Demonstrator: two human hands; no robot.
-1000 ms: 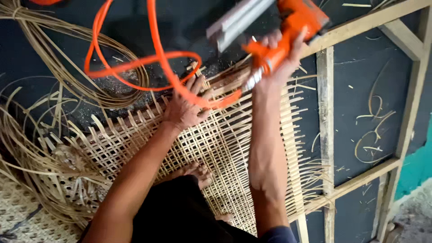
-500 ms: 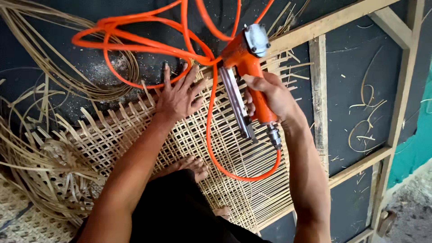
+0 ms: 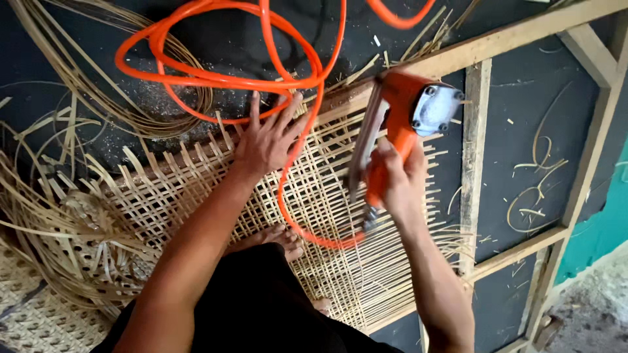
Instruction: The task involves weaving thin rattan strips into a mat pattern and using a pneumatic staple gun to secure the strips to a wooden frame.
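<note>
Nearest the camera, a bare foot (image 3: 271,236) rests on the woven cane mat (image 3: 196,196), apparently to weigh it down against the wooden frame (image 3: 472,150) under it. Beyond it, the left hand (image 3: 267,140) lies flat with fingers spread wide on the weave near its upper edge, holding nothing, as if to pin it, while the right hand (image 3: 396,183) is closed around the grip of the orange staple gun (image 3: 399,121), its nose toward the frame's top rail. Farther off, the orange air hose (image 3: 216,75) loops over the dark floor beside loose cane strips (image 3: 78,98); no package, label or sign shows.
</note>
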